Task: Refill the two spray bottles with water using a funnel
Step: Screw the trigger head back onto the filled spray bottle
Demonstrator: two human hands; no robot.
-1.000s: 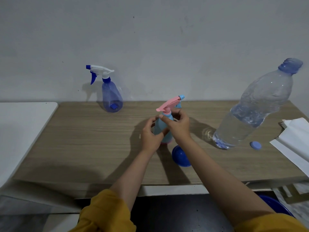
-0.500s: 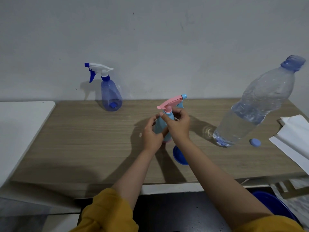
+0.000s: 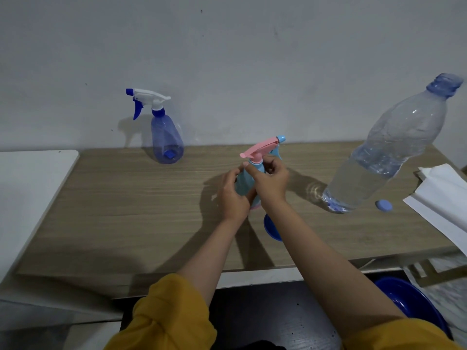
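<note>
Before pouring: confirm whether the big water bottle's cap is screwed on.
No: the water bottle stands uncapped, its blue cap lying on the table.

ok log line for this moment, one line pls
step: spray head at neck | left hand: holds light blue spray bottle body | right hand: grips its collar | funnel: on table, unused

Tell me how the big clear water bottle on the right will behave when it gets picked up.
The water bottle looks roughly half full, so probably heavy low down. Its thin, crinkled upper wall would likely dent under the fingers. Its cap lies beside it on the table, so squeezing or tilting it could spill water.
</note>
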